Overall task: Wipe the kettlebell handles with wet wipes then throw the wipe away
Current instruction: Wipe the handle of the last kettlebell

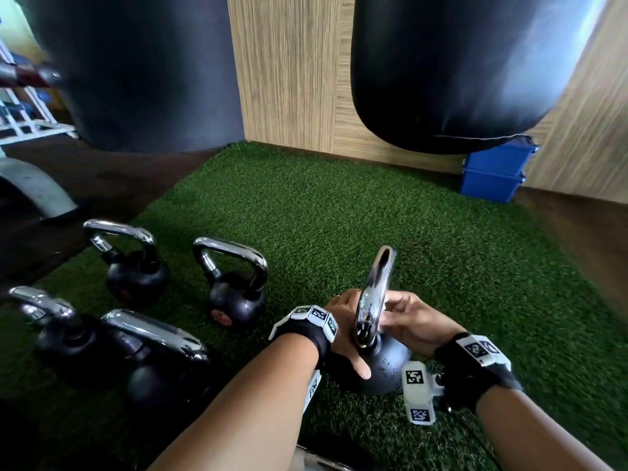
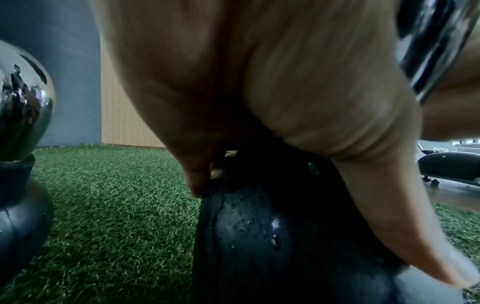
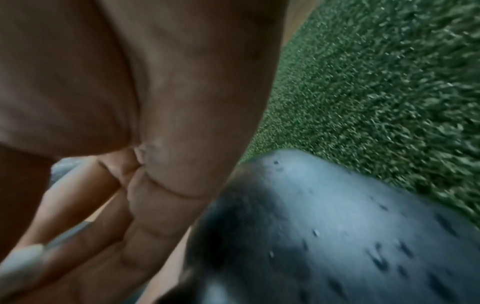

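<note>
I am looking down at a kettlebell [image 1: 384,365] standing on green turf [image 1: 339,215] right in front of me, its chrome handle [image 1: 372,294] rising edge-on between my two hands. My left hand [image 1: 343,331] is lying against the left side of the handle with the thumb pointing down over the black ball; the fingers are hidden behind the chrome, so I cannot tell how far they are curling round it. In the left wrist view the palm [image 2: 259,82] is sitting on top of the ball [image 2: 259,236], which is carrying water drops. My right hand [image 1: 411,321] is closing on the right side of the handle low down, fingers curled in toward the chrome with a pale wipe [image 1: 385,319] showing between them and the metal. The right wrist view is blurred; I am seeing bent fingers [image 3: 145,205] beside the ball [image 3: 337,226] and something pale under them.

To my left four more kettlebells are standing close together: two near ones [image 1: 149,358] at the turf's edge and two farther ones [image 1: 234,283]. The nearest of them is just beside my left forearm, so room is tight there. To the right and ahead the turf is lying open up to the wooden wall [image 1: 289,79]. Two black punching bags [image 1: 458,69] are hanging above the far turf, and a blue bin [image 1: 492,175] is standing by the wall in the right corner.
</note>
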